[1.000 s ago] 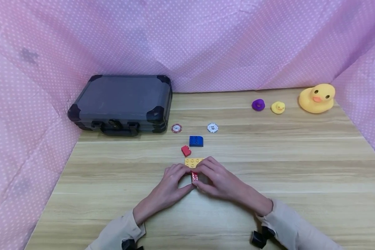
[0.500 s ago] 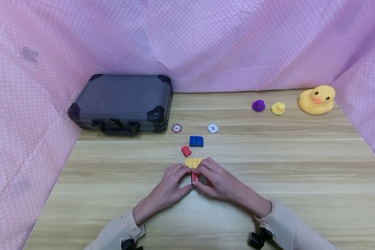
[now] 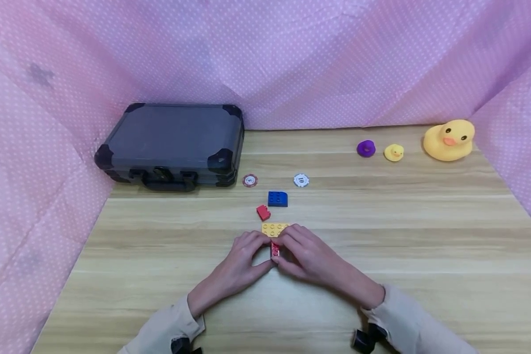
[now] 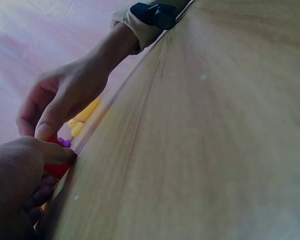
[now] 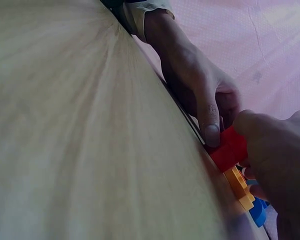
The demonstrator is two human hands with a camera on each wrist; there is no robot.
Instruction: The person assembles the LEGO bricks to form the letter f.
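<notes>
In the head view a small red toy brick (image 3: 275,250) stands upright on the table between both hands. My left hand (image 3: 236,263) pinches it from the left, thumb near and fingers beyond. From the right, my right hand (image 3: 311,253) pinches it too, fingertips meeting the left ones. A seam crosses the red piece (image 5: 230,148) in the right wrist view, like two bricks stacked. Just beyond the fingers lies a yellow studded brick (image 3: 272,229), partly hidden by the right hand. Behind it are a loose red brick (image 3: 263,213) and a blue brick (image 3: 277,199).
A closed dark grey case (image 3: 172,142) stands at the back left. Two poker chips lie near it, one red-brown (image 3: 250,180) and one white (image 3: 301,180). A purple duck (image 3: 366,148), a small yellow duck (image 3: 394,152) and a big yellow duck (image 3: 447,142) sit at the back right.
Both hands stay on the red brick in nearly the same place. The right wrist and forearm have shifted very slightly to the left.
</notes>
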